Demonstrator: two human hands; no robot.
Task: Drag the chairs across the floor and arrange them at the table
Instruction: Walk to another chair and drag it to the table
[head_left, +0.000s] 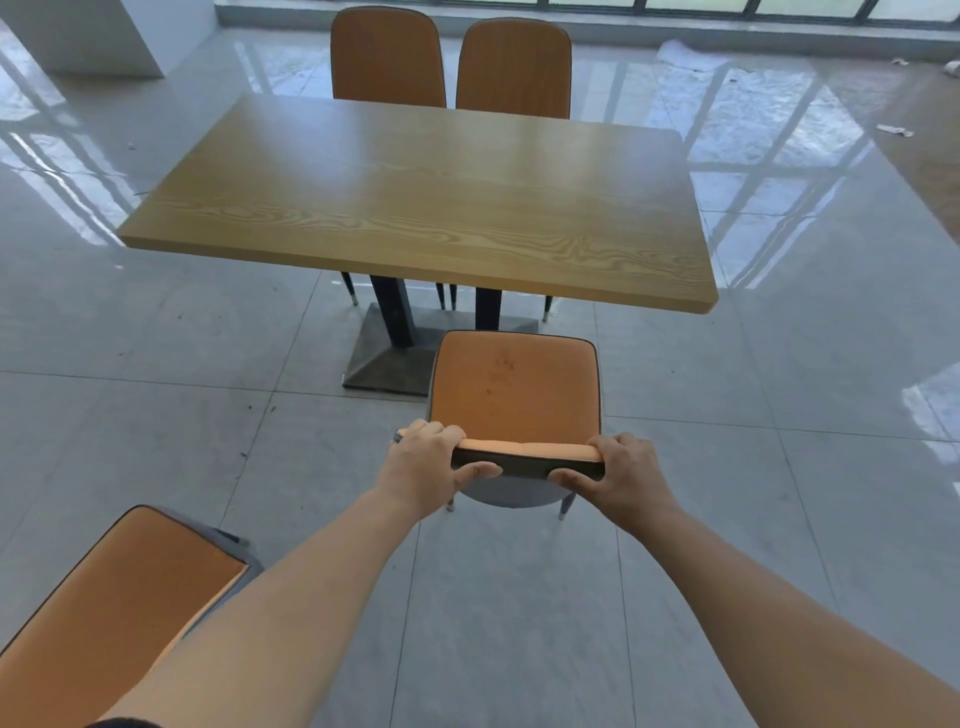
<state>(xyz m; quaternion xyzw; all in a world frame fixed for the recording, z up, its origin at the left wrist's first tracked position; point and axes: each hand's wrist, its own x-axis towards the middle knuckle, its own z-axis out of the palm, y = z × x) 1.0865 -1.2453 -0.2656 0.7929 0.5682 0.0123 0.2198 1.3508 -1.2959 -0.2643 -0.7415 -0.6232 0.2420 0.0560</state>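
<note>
An orange chair (514, 384) stands on the floor just short of the wooden table (431, 197), its seat facing the table's near edge. My left hand (428, 465) grips the left end of its backrest top, and my right hand (621, 473) grips the right end. Two more orange chairs (388, 57) (514, 67) stand side by side at the table's far edge. A fourth orange chair (114, 608) is at the lower left, beside my left forearm.
The table rests on dark pedestal legs with a square base plate (387, 364) on glossy grey floor tiles. A white wall block (104, 36) is at the far left. Windows run along the back, and scraps of paper (894, 130) lie at the far right.
</note>
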